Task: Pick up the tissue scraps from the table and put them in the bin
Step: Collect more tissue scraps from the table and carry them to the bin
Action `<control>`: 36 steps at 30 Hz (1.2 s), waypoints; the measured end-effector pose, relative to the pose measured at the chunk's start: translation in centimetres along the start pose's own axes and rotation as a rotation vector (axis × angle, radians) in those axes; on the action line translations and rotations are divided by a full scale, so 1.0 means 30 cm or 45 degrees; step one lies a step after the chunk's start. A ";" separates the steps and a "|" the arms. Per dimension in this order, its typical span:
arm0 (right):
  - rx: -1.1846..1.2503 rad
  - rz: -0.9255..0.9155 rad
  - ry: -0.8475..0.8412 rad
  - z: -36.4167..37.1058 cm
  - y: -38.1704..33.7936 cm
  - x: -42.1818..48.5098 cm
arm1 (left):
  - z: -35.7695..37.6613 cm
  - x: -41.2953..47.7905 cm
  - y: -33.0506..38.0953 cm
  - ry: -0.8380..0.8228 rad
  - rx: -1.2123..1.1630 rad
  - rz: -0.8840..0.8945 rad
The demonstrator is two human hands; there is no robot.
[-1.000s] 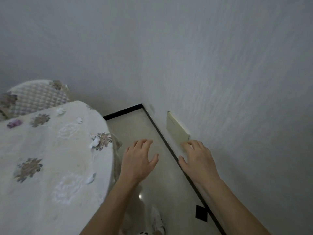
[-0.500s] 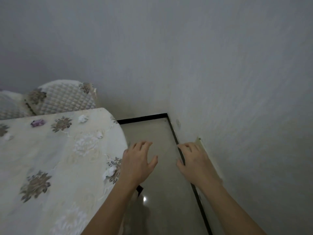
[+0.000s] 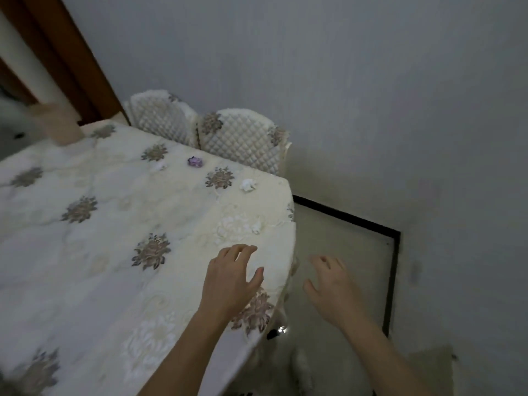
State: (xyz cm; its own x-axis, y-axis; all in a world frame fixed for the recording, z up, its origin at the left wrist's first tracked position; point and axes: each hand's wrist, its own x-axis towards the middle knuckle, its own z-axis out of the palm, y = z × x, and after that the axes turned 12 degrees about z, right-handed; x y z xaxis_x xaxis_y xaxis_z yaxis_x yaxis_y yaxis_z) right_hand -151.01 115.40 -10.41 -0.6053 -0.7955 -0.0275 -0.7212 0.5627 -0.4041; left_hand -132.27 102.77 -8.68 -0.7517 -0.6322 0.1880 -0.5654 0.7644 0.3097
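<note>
A table [image 3: 85, 252] under a cream flowered cloth fills the left. Small tissue scraps lie on it: a white one [image 3: 248, 184] near the far right edge, another white one [image 3: 256, 227] nearer me, a white one [image 3: 159, 166] further back, and a purple scrap [image 3: 195, 161]. My left hand [image 3: 232, 280] hovers open over the cloth near the right edge, holding nothing. My right hand [image 3: 331, 284] is open too, off the table and above the floor. No bin is in view.
Two quilted chair backs [image 3: 240, 138] stand against the table's far side. A grey wall [image 3: 400, 110] closes the right, with a black skirting line [image 3: 391, 281] around a narrow strip of floor. A brown door frame [image 3: 71, 58] and a beige container [image 3: 61, 127] are at the far left.
The view has swung left, bringing much more of the table and chairs into sight. My left hand now lies over the tablecloth instead of the floor. Both hands stay open.
</note>
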 end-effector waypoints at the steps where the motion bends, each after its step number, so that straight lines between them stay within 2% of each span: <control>1: 0.019 -0.043 -0.053 0.007 0.003 0.043 | -0.006 0.002 -0.012 0.019 0.012 -0.074; 8: 0.073 -0.320 -0.358 0.117 -0.027 0.269 | -0.009 -0.116 -0.072 0.066 0.053 -0.526; 14: -0.102 -0.635 -0.583 0.267 -0.106 0.282 | 0.001 -0.349 -0.086 0.174 0.080 -0.876; 17: -0.123 -0.721 -0.684 0.326 -0.129 0.252 | 0.026 -0.465 -0.060 0.191 0.068 -1.030; 20: -0.179 -0.808 -0.756 0.361 -0.152 0.217 | 0.066 -0.562 -0.032 0.297 0.053 -1.208; 22: -0.183 -0.829 -0.781 0.379 -0.166 0.197 | 0.094 -0.619 -0.021 0.368 0.044 -1.349; 25: -0.184 -0.802 -0.835 0.405 -0.172 0.176 | 0.131 -0.692 -0.012 0.369 -0.018 -1.520; 31: -0.250 -0.729 -0.899 0.446 -0.183 0.177 | 0.185 -0.762 -0.053 0.298 -0.201 -1.533; 36: -0.483 -0.919 -0.997 0.476 -0.239 0.229 | 0.221 -0.748 -0.123 0.166 -0.290 -1.486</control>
State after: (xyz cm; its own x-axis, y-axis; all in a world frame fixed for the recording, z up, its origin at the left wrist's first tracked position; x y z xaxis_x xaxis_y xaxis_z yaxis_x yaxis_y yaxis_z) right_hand -145.17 102.69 -20.76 0.2759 -0.8087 -0.5195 -0.9530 -0.1599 -0.2573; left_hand -115.57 114.96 -20.21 0.2230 -0.9480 -0.2271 -0.8008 -0.3110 0.5118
